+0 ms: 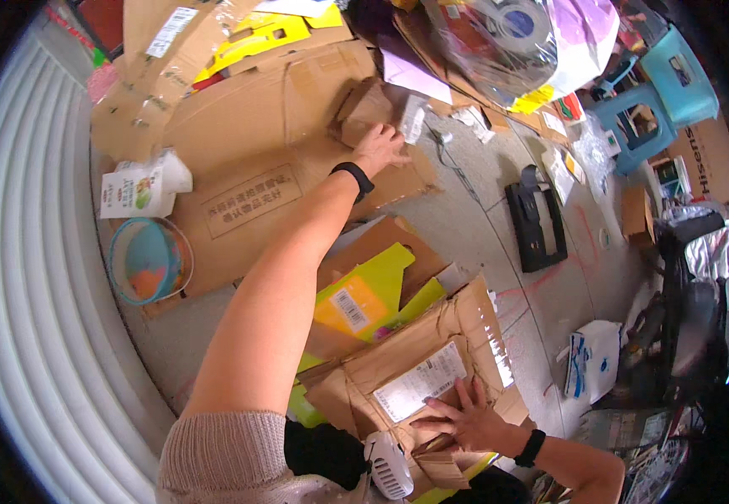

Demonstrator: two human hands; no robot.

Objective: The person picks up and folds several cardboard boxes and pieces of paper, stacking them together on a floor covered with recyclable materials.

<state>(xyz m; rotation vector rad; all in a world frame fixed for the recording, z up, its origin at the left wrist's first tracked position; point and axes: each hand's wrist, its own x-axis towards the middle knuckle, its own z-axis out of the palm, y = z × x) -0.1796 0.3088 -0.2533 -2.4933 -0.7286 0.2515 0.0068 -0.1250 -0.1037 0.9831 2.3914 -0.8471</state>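
Note:
My left hand (381, 151) reaches out to a small brown cardboard box (364, 112) lying on a large flattened cardboard box (238, 145). Its fingers are at the small box's near edge; whether they grip it cannot be told. My right hand (462, 419) rests with fingers spread on a flattened, creased cardboard box (364, 378) that bears a white label (421, 381). Beyond that box lies yellow-green printed cardboard (364, 296). A white slotted plastic device (390, 466) is close to my body, left of my right hand.
A blue bucket (150, 261) and a white printed carton (134, 192) stand by the ribbed shutter (37, 252). A black plastic frame (536, 220) lies on the tiled floor. Blue plastic stools (638, 120), a filled clear bag (509, 44) and a white-and-blue package (593, 362) are to the right.

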